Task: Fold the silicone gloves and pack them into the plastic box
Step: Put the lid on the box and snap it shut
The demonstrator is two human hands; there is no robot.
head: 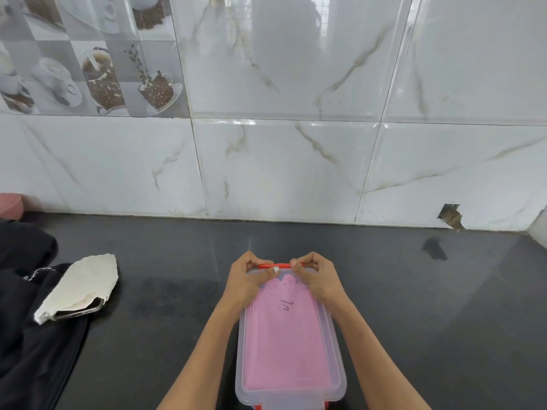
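Note:
A clear plastic box (336, 362) lies lengthwise on the dark counter in front of me, with its translucent lid on. Pink silicone gloves (285, 344) show through the lid and fill the inside. At the far end a red clasp (279, 265) peeks out between my hands. My left hand (247, 279) grips the far left corner of the lid, thumb pressed on top. My right hand (318, 278) grips the far right corner the same way, thumb on the lid. A second red clasp shows at the near end.
A phone under a white cloth (81, 287) rests at the left on black fabric (26, 321). A pink object (10, 204) stands at the far left by the tiled wall (281, 167). The dark counter (444, 306) stretches to the right.

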